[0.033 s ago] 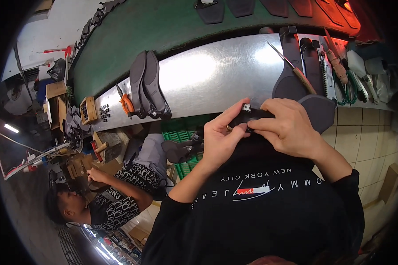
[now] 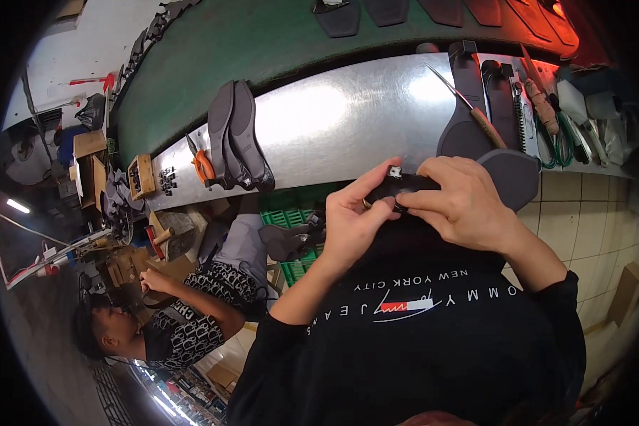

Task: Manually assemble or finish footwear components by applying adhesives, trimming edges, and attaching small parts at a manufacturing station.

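Note:
Both my hands come together just off the near edge of the metal bench, around the black end of a dark grey shoe sole (image 2: 510,177). The sole's broad end sticks out beyond my right hand. My left hand (image 2: 358,216) pinches the black end between thumb and fingers, beside a small white patch. With bent fingertips, my right hand (image 2: 465,202) presses on the same part close to the left thumb. What lies between the fingertips is too small and covered to make out. An awl (image 2: 486,124) with a wooden handle rests on other soles just beyond my right hand.
A pair of dark soles (image 2: 241,135) lies on the bench (image 2: 319,128) at left, beside orange-handled pliers (image 2: 204,165), small black parts (image 2: 167,181) and a wooden box (image 2: 141,177). Green crates (image 2: 298,270) stand below. A co-worker (image 2: 199,305) sits at lower left. Tools (image 2: 543,106) lie far right.

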Action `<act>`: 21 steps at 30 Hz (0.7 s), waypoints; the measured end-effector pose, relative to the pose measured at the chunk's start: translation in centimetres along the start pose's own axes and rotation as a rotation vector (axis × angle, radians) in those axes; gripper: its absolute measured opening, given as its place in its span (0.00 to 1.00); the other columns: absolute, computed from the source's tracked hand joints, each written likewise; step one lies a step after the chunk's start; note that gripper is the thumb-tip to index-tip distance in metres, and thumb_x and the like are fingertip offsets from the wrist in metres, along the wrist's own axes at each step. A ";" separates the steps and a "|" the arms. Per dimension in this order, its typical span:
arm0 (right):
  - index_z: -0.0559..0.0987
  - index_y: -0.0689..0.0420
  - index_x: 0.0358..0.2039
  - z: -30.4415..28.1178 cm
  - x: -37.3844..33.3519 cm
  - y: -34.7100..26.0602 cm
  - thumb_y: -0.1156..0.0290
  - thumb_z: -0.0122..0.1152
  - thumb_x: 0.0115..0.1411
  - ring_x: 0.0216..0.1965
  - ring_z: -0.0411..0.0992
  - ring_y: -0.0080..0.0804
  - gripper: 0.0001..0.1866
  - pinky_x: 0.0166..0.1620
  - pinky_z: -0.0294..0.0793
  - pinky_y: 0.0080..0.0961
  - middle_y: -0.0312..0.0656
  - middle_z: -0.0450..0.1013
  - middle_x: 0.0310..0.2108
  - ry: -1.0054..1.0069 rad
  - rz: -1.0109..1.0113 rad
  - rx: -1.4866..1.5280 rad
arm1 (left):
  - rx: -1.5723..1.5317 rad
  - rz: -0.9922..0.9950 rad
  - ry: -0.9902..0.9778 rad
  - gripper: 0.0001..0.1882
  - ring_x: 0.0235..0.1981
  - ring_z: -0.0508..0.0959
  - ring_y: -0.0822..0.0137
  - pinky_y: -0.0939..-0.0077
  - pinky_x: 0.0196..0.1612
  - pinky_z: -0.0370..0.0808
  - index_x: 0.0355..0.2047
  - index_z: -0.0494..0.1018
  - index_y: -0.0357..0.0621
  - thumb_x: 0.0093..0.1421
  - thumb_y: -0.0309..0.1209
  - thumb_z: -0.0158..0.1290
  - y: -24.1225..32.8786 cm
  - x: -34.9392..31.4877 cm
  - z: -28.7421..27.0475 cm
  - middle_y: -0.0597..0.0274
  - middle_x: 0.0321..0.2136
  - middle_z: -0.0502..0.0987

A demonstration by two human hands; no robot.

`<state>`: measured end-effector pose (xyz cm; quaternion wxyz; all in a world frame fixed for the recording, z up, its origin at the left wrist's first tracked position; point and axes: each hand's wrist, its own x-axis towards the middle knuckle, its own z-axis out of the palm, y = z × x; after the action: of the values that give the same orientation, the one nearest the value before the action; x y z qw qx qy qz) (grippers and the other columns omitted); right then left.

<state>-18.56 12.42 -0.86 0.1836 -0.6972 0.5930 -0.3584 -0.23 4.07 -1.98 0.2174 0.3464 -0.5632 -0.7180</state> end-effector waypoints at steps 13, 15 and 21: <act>0.78 0.51 0.31 1.3 -1.0 0.2 0.70 0.71 0.41 0.28 0.70 0.38 0.14 0.30 0.69 0.31 0.38 0.66 0.28 0.027 0.199 0.321 | -0.158 -0.048 0.029 0.23 0.40 0.78 0.72 0.82 0.32 0.81 0.49 0.74 0.36 0.52 0.13 0.47 0.4 1.0 -0.7 0.53 0.49 0.75; 0.78 0.51 0.31 1.4 -1.1 0.2 0.71 0.71 0.41 0.27 0.70 0.37 0.14 0.30 0.69 0.30 0.38 0.66 0.28 0.037 0.210 0.316 | -0.136 -0.040 0.036 0.22 0.40 0.78 0.73 0.82 0.32 0.81 0.49 0.74 0.35 0.53 0.13 0.47 0.4 1.0 -0.6 0.53 0.50 0.75; 0.78 0.51 0.30 1.8 -1.2 0.3 0.70 0.70 0.41 0.26 0.70 0.37 0.13 0.29 0.68 0.31 0.39 0.66 0.27 0.087 0.161 0.233 | -0.215 -0.097 0.069 0.22 0.37 0.79 0.73 0.83 0.30 0.81 0.49 0.74 0.35 0.52 0.13 0.47 0.4 1.4 -0.5 0.53 0.49 0.75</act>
<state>-17.53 13.21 -2.55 0.2656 -0.6053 0.6088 -0.4387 -0.81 2.70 -2.00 0.2377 0.3726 -0.4577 -0.7715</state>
